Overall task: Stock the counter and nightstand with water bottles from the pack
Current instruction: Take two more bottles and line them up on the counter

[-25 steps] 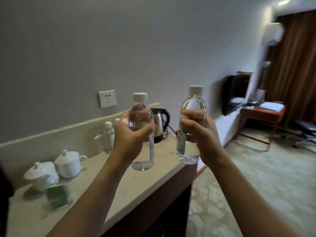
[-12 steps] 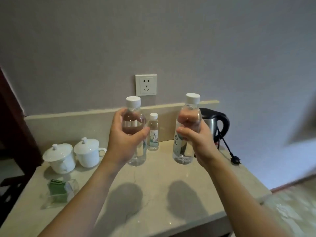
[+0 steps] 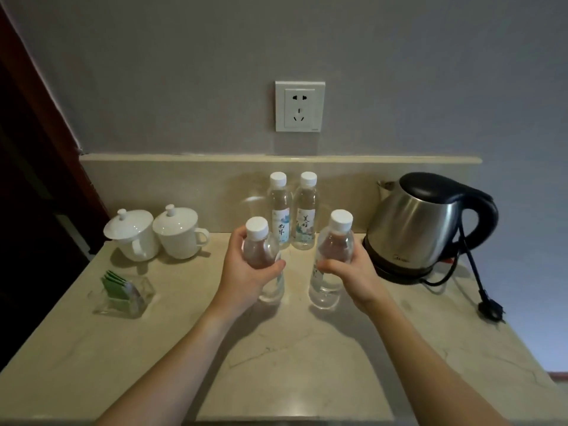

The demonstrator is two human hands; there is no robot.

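Here, a beige marble counter (image 3: 307, 364) fills the lower part of the view, backed by a low marble ledge and a grey wall with a white power socket (image 3: 300, 106). At the right back of the counter stands a steel electric kettle (image 3: 421, 226) with a black lid and handle, its black cord and plug (image 3: 489, 309) lying unplugged on the surface. At the left back sit two white lidded cups (image 3: 156, 233), touching side by side. In front of them is a clear holder of green sachets (image 3: 123, 293). Two forearms reach in from below. The left hand (image 3: 246, 273) wraps its fingers and thumb around the left bottle (image 3: 264, 256), upright with a white cap, its base at or just above the counter. The right hand (image 3: 353, 275) grips the right bottle (image 3: 332, 256) the same way, beside the kettle. Behind them, against the ledge, two labelled water bottles (image 3: 293, 213) stand upright, touching each other
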